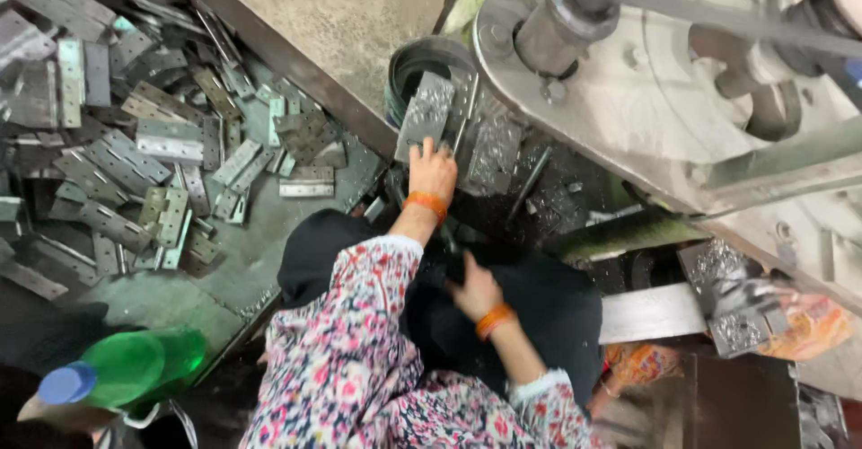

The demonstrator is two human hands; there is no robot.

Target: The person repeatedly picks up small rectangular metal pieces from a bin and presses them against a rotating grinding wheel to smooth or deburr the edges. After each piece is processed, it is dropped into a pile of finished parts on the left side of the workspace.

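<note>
My left hand (pixel 432 169), an orange bangle at its wrist, reaches forward and grips the lower edge of a grey punched metal plate (pixel 426 110). The plate leans upright against a dark round container (pixel 422 58), beside more such plates (pixel 492 148). My right hand (pixel 470 289), also with an orange bangle, rests low on the dark cloth over my lap (pixel 548 296). Its fingers are curled near a small dark object, and I cannot tell if it holds anything. Floral sleeves cover both arms.
A heap of flat metal hinges (pixel 135 153) fills the tray on the left behind a dark rail (pixel 296 63). A large grey machine (pixel 682 99) with a belt and wheel hangs over the right. More punched pieces (pixel 736 310) lie at the right; a green bottle (pixel 135 368) lies bottom left.
</note>
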